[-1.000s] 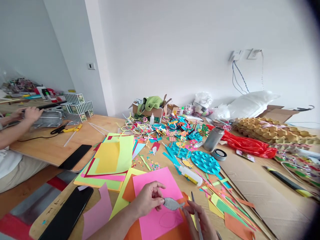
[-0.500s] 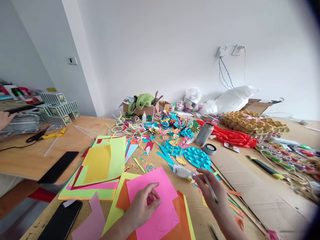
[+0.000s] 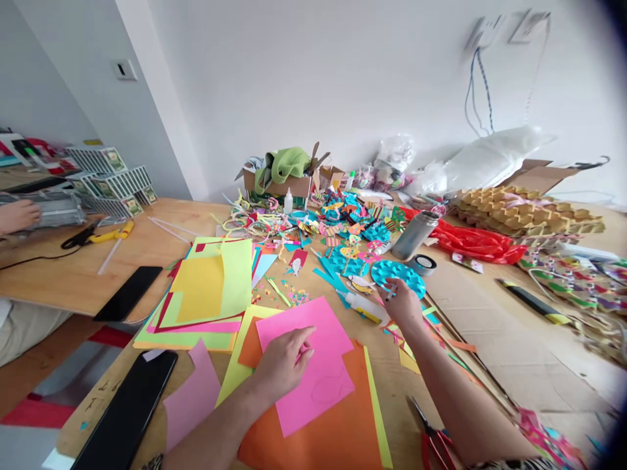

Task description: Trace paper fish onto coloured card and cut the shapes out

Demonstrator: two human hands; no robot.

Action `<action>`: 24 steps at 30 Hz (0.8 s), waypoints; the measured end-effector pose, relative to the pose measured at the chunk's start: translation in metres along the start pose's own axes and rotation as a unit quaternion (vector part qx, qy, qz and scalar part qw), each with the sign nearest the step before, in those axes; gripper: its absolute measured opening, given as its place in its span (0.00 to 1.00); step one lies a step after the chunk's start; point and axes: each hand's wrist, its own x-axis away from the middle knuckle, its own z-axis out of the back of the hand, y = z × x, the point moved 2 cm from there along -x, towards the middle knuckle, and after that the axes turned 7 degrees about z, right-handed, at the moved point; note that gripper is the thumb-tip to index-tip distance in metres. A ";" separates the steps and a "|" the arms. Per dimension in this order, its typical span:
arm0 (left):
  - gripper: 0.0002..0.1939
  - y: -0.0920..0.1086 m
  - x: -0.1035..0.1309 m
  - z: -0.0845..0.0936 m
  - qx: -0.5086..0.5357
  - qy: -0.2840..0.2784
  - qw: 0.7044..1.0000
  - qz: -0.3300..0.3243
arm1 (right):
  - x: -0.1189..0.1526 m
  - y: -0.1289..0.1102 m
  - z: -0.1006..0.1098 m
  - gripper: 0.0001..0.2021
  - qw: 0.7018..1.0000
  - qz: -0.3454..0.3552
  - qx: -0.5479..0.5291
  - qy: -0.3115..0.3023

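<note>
My left hand [image 3: 287,362] rests over a pink sheet of paper [image 3: 318,339], index finger and thumb apart, holding nothing. A fish-like outline is drawn in pencil on the sheet's lower part. Beneath it lie orange paper [image 3: 318,444] and yellow paper. My right hand [image 3: 405,305] reaches past the sheet, closed on a pen [image 3: 390,292], most of which the fingers hide. Close by are a white glue tube [image 3: 365,307], a blue bumpy disc [image 3: 401,277] and a paper fish [image 3: 361,284]. Red-handled scissors [image 3: 434,434] lie below my right forearm.
Stacked coloured paper [image 3: 206,287] and two dark phones [image 3: 130,294] lie left. A metal bottle [image 3: 414,236] and tape roll [image 3: 422,264] stand ahead, near a heap of craft pieces. Right are cardboard [image 3: 484,326], a cutter knife [image 3: 533,301] and egg trays [image 3: 529,209]. Another person's hand [image 3: 19,215] shows far left.
My right hand has moved forward, away from me, with the pen, toward the blue disc. My left hand stays over the pink sheet. The view has tilted down, bringing the scissors into sight.
</note>
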 end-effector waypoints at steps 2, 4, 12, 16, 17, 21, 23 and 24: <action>0.21 0.000 0.000 0.000 -0.015 0.007 1.000 -0.013 | 0.018 -0.010 0.014 0.16 0.999 0.040 0.001 -0.010; 0.20 0.001 0.001 0.001 -0.033 0.013 0.999 -0.026 | 0.042 -0.023 0.029 0.16 0.994 0.104 -0.010 -0.033; 0.15 0.006 0.001 0.004 -0.096 0.025 0.993 -0.067 | 0.149 -0.038 0.063 0.12 0.969 0.216 0.002 -0.122; 0.17 0.004 -0.002 0.013 -0.103 0.039 0.993 -0.051 | 0.185 -0.021 0.065 0.13 0.946 0.268 0.078 -0.163; 0.17 0.005 -0.001 0.017 -0.108 0.043 0.992 -0.041 | 0.190 -0.016 0.064 0.14 0.938 0.285 0.101 -0.170; 0.18 0.013 0.010 0.031 -0.129 0.045 0.990 -0.019 | 0.198 -0.005 0.060 0.19 0.910 0.325 0.189 -0.174; 0.17 0.019 0.023 0.037 -0.138 0.042 0.990 -0.009 | 0.196 -0.004 0.056 0.24 0.901 0.337 0.215 -0.168; 0.17 0.022 0.031 0.039 -0.143 0.042 0.989 0.005 | 0.194 -0.005 0.055 0.26 0.898 0.343 0.223 -0.161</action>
